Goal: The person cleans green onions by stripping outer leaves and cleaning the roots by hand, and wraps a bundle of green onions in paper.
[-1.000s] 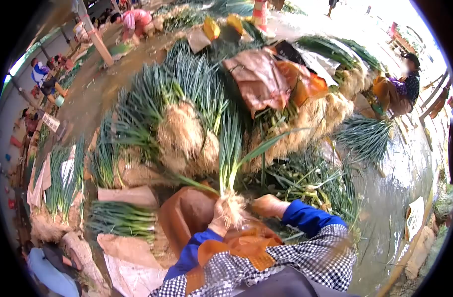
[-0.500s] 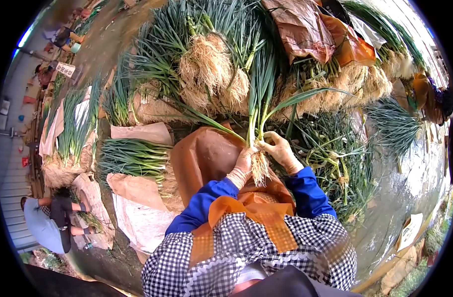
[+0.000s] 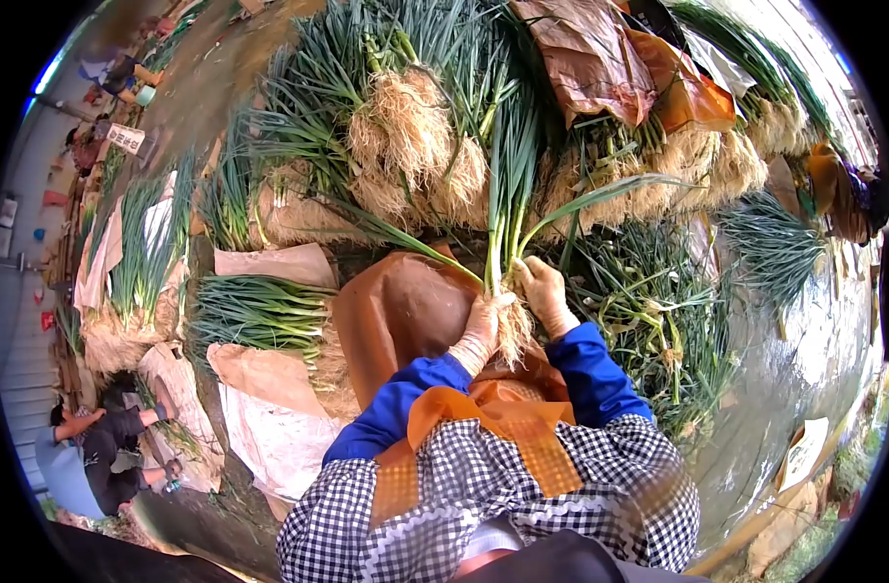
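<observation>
Left hand [image 3: 478, 328] is wrapped round the base of a small green-onion bunch [image 3: 503, 228], as I read it on my head feed; right hand [image 3: 545, 293] has its fingertips at the stems just above the roots, but I can't tell if they pinch anything. I have the bunch in front of the body, over the lap, leaves pointing away, one long leaf bent out to each side, tan root tuft [image 3: 515, 340] hanging between the hands. Brown apron [image 3: 410, 306] covers the knee beside my left hand; blue sleeves [image 3: 602, 374] on both arms. Beyond the hands I get a big onion stack [image 3: 400, 121], roots facing me, with a brown sheet [image 3: 590, 63] over part of it. Loose greens heap [image 3: 648, 330] lies right of the right hand. Flat onion bundle [image 3: 260, 313] sits left, near paper sheets [image 3: 269, 423]. Co-worker in light blue [image 3: 70, 471] sits lower left.
</observation>
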A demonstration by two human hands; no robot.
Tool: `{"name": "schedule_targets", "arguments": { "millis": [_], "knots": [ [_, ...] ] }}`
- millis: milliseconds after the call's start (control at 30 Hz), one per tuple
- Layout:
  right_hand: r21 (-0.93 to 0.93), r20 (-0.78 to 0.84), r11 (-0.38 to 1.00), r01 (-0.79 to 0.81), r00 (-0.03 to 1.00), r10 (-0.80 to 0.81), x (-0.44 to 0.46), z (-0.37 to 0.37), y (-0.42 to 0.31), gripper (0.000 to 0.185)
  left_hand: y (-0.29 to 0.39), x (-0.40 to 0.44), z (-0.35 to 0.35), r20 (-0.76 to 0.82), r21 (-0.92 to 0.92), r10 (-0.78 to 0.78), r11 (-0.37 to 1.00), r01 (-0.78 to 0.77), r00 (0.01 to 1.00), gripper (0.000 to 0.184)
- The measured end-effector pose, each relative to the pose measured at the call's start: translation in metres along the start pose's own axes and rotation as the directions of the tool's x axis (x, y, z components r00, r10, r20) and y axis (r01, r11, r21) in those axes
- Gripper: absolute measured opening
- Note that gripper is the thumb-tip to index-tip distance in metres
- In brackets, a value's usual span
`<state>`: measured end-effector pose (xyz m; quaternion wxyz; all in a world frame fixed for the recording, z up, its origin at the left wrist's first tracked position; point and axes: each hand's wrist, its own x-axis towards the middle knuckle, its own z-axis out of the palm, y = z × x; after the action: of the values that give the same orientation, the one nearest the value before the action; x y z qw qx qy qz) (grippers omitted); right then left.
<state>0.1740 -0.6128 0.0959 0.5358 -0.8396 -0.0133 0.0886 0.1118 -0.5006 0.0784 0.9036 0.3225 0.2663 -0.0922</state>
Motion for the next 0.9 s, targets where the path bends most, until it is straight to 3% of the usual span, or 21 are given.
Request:
{"name": "schedule_targets", "arguments": {
  "millis": [33,100,200,233,300,367,400,433,500,567,600,633,700,733,767,900],
  "knots": [
    [-0.476,-0.086,0.814,0.333,0.904,-0.42,-0.003,0.003,0.003,0.033,-0.001,0.001,-0.003,0.031,-0.1,-0.02,0.995,0.023,0.999,0.037],
    [-0.502,-0.076,0.76,0.414,0.854,-0.515,-0.009,0.002,0.011,0.034,-0.003,0.003,-0.011,0.033,-0.137,-0.065,0.988,0.069,0.997,0.036],
    [-0.551,0.207,0.675,0.492,0.863,-0.46,-0.031,-0.021,0.016,0.034,0.002,0.001,-0.007,0.033,-0.123,-0.045,0.991,0.049,0.998,0.037],
    [-0.551,0.207,0.743,0.38,0.925,-0.319,-0.038,-0.034,0.025,0.03,0.005,-0.003,-0.004,0.034,-0.121,-0.05,0.991,0.054,0.998,0.037],
    [-0.746,0.446,0.536,0.394,0.894,-0.036,-0.034,-0.065,0.089,0.023,0.009,-0.006,0.003,0.07,-0.076,0.024,0.997,-0.018,0.997,0.038],
    [-0.614,0.395,0.68,0.401,0.902,-0.175,-0.031,-0.067,0.068,0.026,0.008,-0.001,0.009,0.053,-0.051,0.01,0.999,-0.008,0.999,0.039],
    [-0.145,0.333,0.93,-0.337,0.869,0.366,-0.023,-0.061,0.025,0.033,0.006,0.0,0.006,0.071,-0.031,-0.02,0.999,0.023,0.997,0.04],
    [0.16,0.221,0.98,-0.115,0.972,0.078,-0.027,-0.055,-0.009,0.034,0.003,-0.005,0.002,0.083,-0.005,-0.058,0.998,0.058,0.995,0.04],
    [-0.13,0.007,0.954,0.269,0.963,-0.271,-0.013,-0.026,0.004,0.03,0.005,-0.006,0.01,0.059,0.01,0.005,1.0,-0.005,0.998,0.04],
    [-0.353,0.143,0.88,0.318,0.948,-0.285,-0.01,-0.02,-0.002,0.032,0.002,-0.006,0.008,-0.026,0.016,0.042,0.999,-0.042,0.999,0.039],
    [-0.427,0.151,0.782,0.454,0.888,-0.433,-0.009,-0.019,-0.003,0.036,0.0,-0.003,0.007,-0.042,0.009,0.058,0.998,-0.058,0.997,0.039],
    [-0.425,0.16,0.781,0.458,0.887,-0.433,-0.01,-0.021,-0.006,0.036,0.0,-0.003,0.006,-0.048,0.004,0.06,0.998,-0.06,0.997,0.039],
    [-0.565,0.332,0.633,0.529,0.848,-0.413,-0.015,-0.027,-0.008,0.033,-0.001,-0.002,0.004,-0.024,-0.009,0.073,0.997,-0.073,0.997,0.037],
    [-0.622,0.509,0.438,0.65,0.76,-0.404,-0.022,-0.031,0.004,0.028,0.006,-0.006,0.008,-0.055,-0.032,-0.001,0.999,-0.001,0.998,0.035],
    [-0.536,0.745,0.418,0.733,0.644,-0.175,-0.032,-0.036,0.013,0.022,0.005,-0.003,0.002,0.005,-0.078,0.003,0.997,-0.002,1.0,0.035],
    [-0.501,0.818,0.509,0.7,0.575,0.016,-0.061,-0.075,0.07,0.017,0.005,-0.003,0.002,0.043,-0.05,0.006,0.999,-0.004,0.999,0.041]
  ]
}}
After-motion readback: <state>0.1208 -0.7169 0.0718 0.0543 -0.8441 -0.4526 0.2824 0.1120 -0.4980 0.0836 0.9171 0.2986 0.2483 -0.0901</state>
